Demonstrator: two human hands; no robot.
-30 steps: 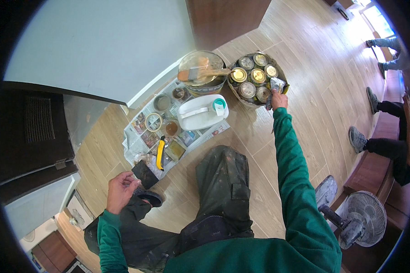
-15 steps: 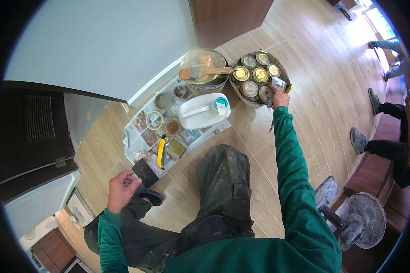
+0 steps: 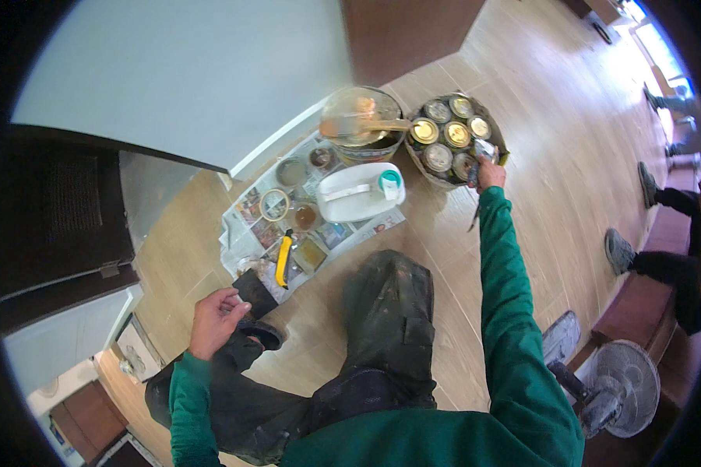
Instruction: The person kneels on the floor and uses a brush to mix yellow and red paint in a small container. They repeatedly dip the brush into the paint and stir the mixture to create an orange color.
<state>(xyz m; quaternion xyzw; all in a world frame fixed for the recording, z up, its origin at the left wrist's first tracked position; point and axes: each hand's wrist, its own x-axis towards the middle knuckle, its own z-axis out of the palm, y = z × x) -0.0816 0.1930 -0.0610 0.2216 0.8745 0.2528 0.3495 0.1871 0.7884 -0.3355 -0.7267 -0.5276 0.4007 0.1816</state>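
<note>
Right hand grasping a grey, crumpled-looking item at the near edge of a container of lidded cans.
Fingers hide part of the item, its kind unclear; the cans' sides are hidden; left hand half-curled beside a black sheet, whether holding anything I cannot tell; newspaper print is too small to read.

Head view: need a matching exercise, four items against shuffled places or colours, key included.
Items
1. jug
2. brush
3. utility knife
4. right hand

Places or colours
A. yellow and black
B. at the rim of the tub of lidded cans
C. across the bucket top
D. white with a green cap

Pairs: 1-D, 2-C, 3-A, 4-B
</note>
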